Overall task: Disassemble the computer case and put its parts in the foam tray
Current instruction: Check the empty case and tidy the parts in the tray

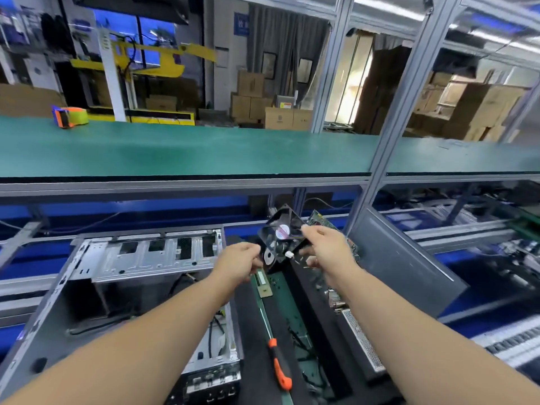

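Green shelf (204,150) upper frame | centre: right hand (324,244) grips black fan (282,238) | left hand (242,261) pinches its wire, above foam tray (254,317)

shelf (187,182) blocks above | case (140,258) left | panel (403,264) right, prob. leaning

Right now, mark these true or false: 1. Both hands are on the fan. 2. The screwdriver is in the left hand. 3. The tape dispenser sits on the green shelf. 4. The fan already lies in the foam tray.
1. True: the left hand and right hand hold the fan.
2. False: the screwdriver lies on the foam tray.
3. True: the tape dispenser sits on the green shelf.
4. False: the fan is held above the tray.
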